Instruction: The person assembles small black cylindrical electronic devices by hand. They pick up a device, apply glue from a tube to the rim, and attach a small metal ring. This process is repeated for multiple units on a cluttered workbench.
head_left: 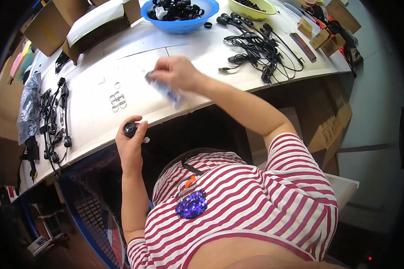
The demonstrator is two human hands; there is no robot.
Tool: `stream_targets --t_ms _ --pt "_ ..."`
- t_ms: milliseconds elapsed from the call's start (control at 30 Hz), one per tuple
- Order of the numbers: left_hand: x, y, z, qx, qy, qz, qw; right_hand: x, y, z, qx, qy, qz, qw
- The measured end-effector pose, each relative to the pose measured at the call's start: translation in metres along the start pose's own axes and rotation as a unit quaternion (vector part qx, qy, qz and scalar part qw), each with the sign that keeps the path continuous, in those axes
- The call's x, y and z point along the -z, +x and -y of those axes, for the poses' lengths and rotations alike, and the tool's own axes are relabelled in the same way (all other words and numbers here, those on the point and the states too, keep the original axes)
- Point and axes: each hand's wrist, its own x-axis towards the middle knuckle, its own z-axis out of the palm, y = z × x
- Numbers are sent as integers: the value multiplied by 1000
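- Here, the left hand (131,142) sits at the near edge of the white table (94,121), its fingers curled tight around a small round black part (129,129) that shows just above the fingertips.
- A tiny white bit (146,140) shows just beside the same fingers, on the thumb side; what it is cannot be told.
- The right hand (177,72) is farther out over the table, its fingers pinched closed on a small clear packet (165,90) with blue markings, which is blurred and hangs below and to the left of the fingers.
- A cluster of small metal rings (117,99) lies on the table, between the two hands and to the left of the right fingers, well clear of both.
- A tangle of black cables (256,49) lies beyond the right fingers, toward the right side of the table.
- A blue bowl (180,23) of black parts stands past the right fingers at the far edge, with a yellow-green bowl (252,10) beside it.
- More black cables (54,121) lie well to the left of the left fingers, next to a dark plastic bag (29,107).
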Motion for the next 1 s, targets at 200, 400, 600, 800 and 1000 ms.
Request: stream_targets --t_ms 200,400,600,800,1000 --pt "7 -2 7 -1 -52 75 996 -32 -78 43 -44 151 64 986" --pt "12 -12 11 -3 -85 88 992 -48 -90 36 8 128 36 991" --pt "16 -18 7 35 -64 108 992 -55 -91 37 49 53 45 996" --pt "14 -18 8 58 -75 116 989 -56 -97 34 64 91 44 993" --pt "12 -21 12 43 -85 116 989 -57 -101 32 70 120 44 989"
